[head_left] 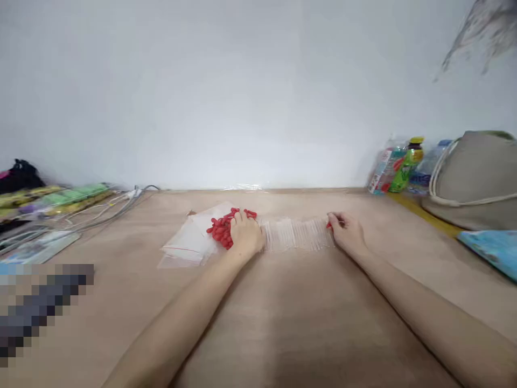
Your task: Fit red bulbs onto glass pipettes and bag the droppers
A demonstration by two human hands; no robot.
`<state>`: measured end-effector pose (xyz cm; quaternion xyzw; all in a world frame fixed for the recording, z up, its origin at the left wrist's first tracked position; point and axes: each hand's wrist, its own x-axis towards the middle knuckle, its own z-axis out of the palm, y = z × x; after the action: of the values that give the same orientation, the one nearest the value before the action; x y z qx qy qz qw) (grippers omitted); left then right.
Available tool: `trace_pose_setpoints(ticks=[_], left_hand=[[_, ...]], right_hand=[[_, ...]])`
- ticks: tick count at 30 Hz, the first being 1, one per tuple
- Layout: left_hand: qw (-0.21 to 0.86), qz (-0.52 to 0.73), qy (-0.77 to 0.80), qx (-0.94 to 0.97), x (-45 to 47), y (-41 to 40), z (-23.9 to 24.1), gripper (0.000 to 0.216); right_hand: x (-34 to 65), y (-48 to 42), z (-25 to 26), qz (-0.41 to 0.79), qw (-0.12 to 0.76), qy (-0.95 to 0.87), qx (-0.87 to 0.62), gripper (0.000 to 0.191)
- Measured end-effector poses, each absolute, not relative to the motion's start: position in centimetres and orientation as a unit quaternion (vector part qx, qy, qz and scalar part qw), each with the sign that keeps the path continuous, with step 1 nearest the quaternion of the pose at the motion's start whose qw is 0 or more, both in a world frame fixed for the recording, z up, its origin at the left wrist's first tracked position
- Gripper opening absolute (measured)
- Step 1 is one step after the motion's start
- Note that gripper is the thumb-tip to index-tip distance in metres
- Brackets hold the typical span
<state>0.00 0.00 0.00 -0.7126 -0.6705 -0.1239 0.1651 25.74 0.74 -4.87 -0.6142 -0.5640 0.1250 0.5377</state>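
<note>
My left hand [245,234] lies over the right side of a heap of small red bulb-shaped pieces [220,230]. Its fingers are bent down and close together among the pieces, and the fingertips are hidden. Part of the heap rests on flat clear plastic bags [183,240]. Right of this hand, thin clear tubes [297,235] lie side by side in a row on the tabletop. At the row's right end my right hand [348,231] is closed in a pinch on a small red piece [329,224]. Whether a tube is attached to that piece is too blurred to tell.
A brown wooden tabletop [258,312] runs up to a white wall. Cables [121,207] and coloured packets [76,196] lie at left. Bottles [406,167], a beige bag [476,172] and a blue patterned item [493,248] are at right. The lower left has a pixelated dark object [44,304].
</note>
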Motion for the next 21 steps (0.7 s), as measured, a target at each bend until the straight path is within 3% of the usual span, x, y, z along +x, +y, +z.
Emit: trace_pose_setpoints(ticks=[11, 21], left_hand=[[0.145, -0.129, -0.678, -0.709, 0.9, 0.5, -0.4, 0.037], [0.127, -0.203, -0.599, -0.764, 1.4, -0.8, 1.6, 0.028]], right_hand=[[26.2, 1.7, -5.8, 0.228, 0.563, -0.515, -0.605, 0.022], [26.4, 1.6, -5.6, 0.224, 0.609, -0.468, -0.601, 0.024]])
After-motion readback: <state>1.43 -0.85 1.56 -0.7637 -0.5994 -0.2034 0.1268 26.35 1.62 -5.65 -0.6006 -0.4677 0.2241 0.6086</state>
